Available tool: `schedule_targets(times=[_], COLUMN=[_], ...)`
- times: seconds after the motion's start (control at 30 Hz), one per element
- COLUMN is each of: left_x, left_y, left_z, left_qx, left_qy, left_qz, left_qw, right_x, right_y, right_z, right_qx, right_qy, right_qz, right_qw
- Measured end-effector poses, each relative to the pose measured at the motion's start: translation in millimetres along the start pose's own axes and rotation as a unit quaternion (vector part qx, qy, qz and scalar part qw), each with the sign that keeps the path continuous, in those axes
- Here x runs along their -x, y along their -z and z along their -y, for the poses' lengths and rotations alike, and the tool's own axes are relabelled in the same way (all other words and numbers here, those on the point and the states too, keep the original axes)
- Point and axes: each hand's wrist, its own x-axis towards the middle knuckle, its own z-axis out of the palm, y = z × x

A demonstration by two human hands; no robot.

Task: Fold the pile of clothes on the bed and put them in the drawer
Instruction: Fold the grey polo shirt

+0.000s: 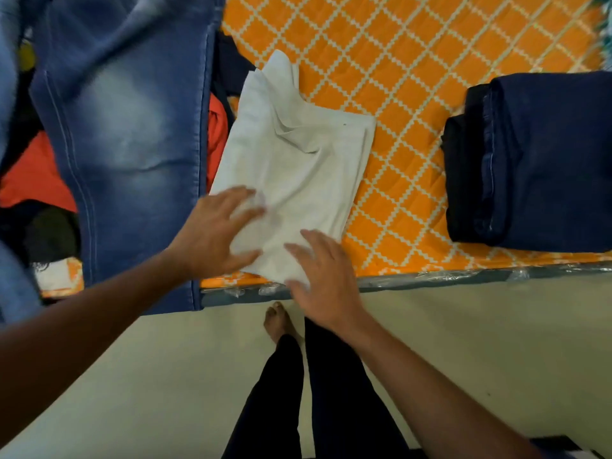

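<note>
While left hand [215, 233], right hand [326, 279] press, white garment [298, 160] folded

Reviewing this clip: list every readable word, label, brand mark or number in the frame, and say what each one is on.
No readable text anywhere.
White folded garment: only a tiny dark speck near its right edge, too small to read.
Faded blue jeans: no label or print visible.
Folded dark jeans: no label visible.
Orange patterned bedsheet: white lattice pattern only, no lettering.
</note>
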Motion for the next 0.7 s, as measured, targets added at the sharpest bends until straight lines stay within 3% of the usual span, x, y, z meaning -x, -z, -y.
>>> schedule_targets(times=[0.07, 0.13, 0.23, 0.33, 0.37, 0.43, 0.53, 0.6, 0.7], left_x=[35, 51, 46, 28, 25, 16, 18, 26, 14], left_y=[-12, -19, -19, -7, 0, 10, 13, 15, 30], left_z=[6, 17, 24, 18, 12, -1, -33, -54, -56], left_qx=[-0.066, -0.105, -0.098, -0.075, -0.069, -0.045, 0.029, 0.086, 0.136], left_qy=[-0.041, -0.030, -0.016, 0.004, 0.016, 0.066, 0.108, 0.092, 0.127], left_qz=[0.122, 0.167, 0.121, 0.091, 0.089, 0.127, 0.281, 0.327, 0.286], left_qw=[0.989, 0.980, 0.988, 0.993, 0.993, 0.989, 0.953, 0.937, 0.940], right_x=[19, 19, -2, -20, -23, -26, -8, 10, 9], right_y=[-15, -21, -16, 2, 12, 36, 64, 79, 101], right_z=[10, 8, -4, -14, -12, -10, -12, -12, -16], right_qx=[0.073, 0.119, 0.141, 0.085, 0.071, 0.079, 0.080, -0.027, -0.155], right_qy=[0.009, -0.012, -0.003, 0.029, 0.038, 0.019, -0.016, -0.056, -0.118], right_qz=[0.065, 0.071, 0.006, -0.051, -0.032, 0.095, 0.272, 0.294, 0.252], right_qw=[0.995, 0.990, 0.990, 0.995, 0.996, 0.992, 0.959, 0.954, 0.948])
